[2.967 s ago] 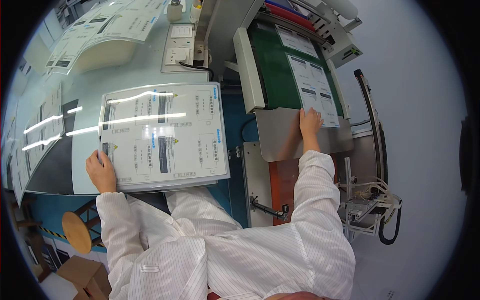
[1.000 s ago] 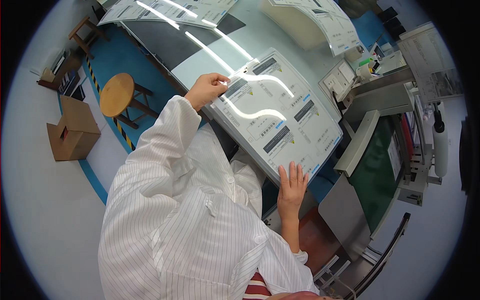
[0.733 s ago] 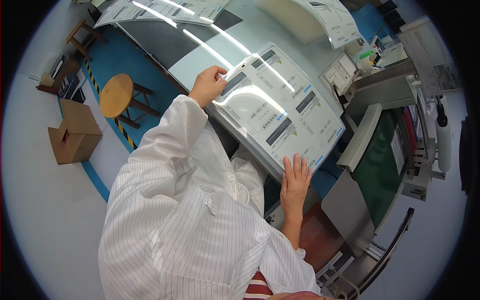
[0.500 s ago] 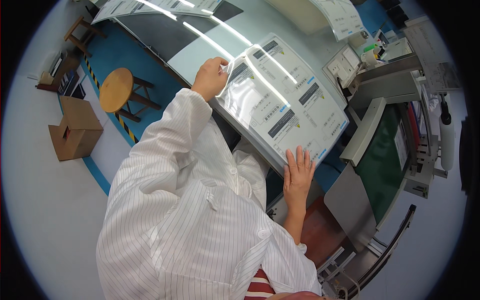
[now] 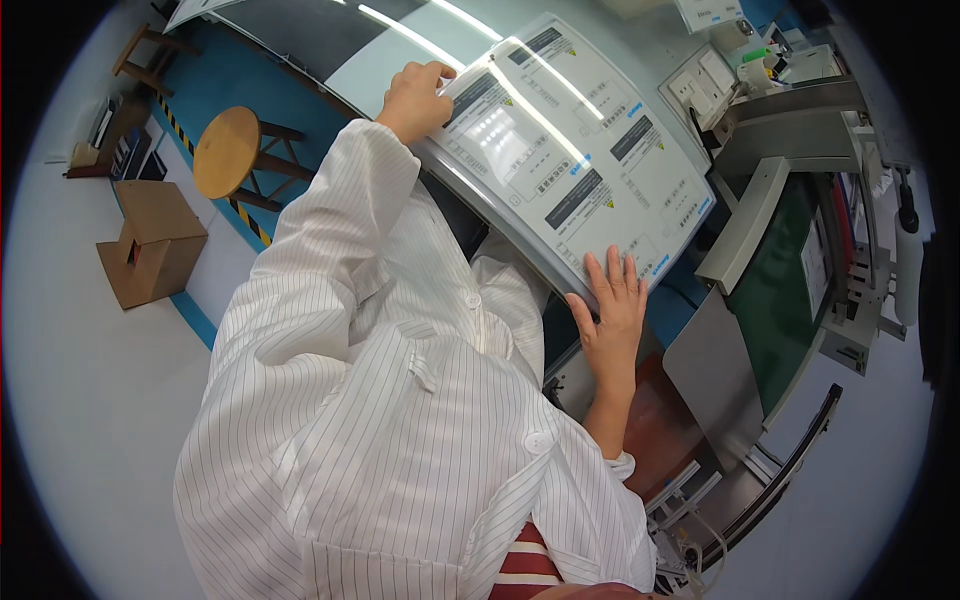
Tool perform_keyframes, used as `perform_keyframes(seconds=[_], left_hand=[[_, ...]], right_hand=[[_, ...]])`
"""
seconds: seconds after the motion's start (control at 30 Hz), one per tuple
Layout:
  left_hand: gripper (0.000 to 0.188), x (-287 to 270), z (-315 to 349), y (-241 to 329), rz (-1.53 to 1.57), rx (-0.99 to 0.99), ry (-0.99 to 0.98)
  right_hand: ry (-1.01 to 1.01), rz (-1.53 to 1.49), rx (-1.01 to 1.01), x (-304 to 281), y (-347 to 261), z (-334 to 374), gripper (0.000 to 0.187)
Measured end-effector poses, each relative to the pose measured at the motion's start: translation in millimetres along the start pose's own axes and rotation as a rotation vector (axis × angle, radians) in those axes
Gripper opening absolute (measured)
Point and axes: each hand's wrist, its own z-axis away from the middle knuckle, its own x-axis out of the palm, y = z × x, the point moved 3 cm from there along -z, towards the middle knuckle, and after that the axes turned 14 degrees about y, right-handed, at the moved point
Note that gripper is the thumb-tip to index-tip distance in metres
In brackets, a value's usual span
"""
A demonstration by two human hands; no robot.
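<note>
A stack of glossy, see-through printed sheets (image 5: 540, 150) with dark label blocks and small yellow triangles lies on the table in front of me. My left hand (image 5: 415, 103) is closed at the stack's left edge, its fingers curled over the top sheet's rim; the fingertips are partly hidden. At the near right corner, my right hand (image 5: 613, 310) rests with its fingers spread, the fingertips flat on the top sheet. Bright strips of ceiling light reflect off the sheet's surface.
A green-topped machine (image 5: 780, 300) with a grey frame stands at the right. Power sockets (image 5: 697, 88) sit beyond the stack. At the left are a round wooden stool (image 5: 227, 153), an open cardboard box (image 5: 155, 240) and yellow-black floor tape (image 5: 248, 224).
The top sheet's left edge, bowed up before, now lies flatter. My left hand has shifted slightly up and left in the picture. The right hand still touches the near corner, its fingers wider apart.
</note>
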Motion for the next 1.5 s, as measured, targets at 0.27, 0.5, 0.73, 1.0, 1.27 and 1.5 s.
perform_keyframes(seconds=[0.27,0.5,0.73,1.0,1.27,1.5], left_hand=[[0.028,24.9,-1.4,0.2,0.082,-0.011,0.263],[0.028,24.6,8.5,12.0,-0.164,0.108,0.389],[0.025,16.6,13.4,16.0,-0.141,0.116,0.341],[0.023,14.4,17.0,16.5,-0.038,0.028,0.359],[0.015,13.5,17.1,12.0,0.094,0.003,0.401],[0.014,14.5,17.7,10.8,0.115,0.007,0.395]], right_hand=[[0.123,-0.12,0.191,21.2,2.0,-25.9,0.039],[0.297,0.019,0.199,54.9,28.1,-36.8,0.059],[0.182,0.213,0.37,43.0,-6.1,-41.8,0.062],[0.196,0.378,0.615,46.4,-2.7,-40.4,0.058],[0.315,0.366,0.345,62.2,51.6,-33.1,0.056],[0.341,0.311,0.323,63.3,48.4,-34.5,0.055]])
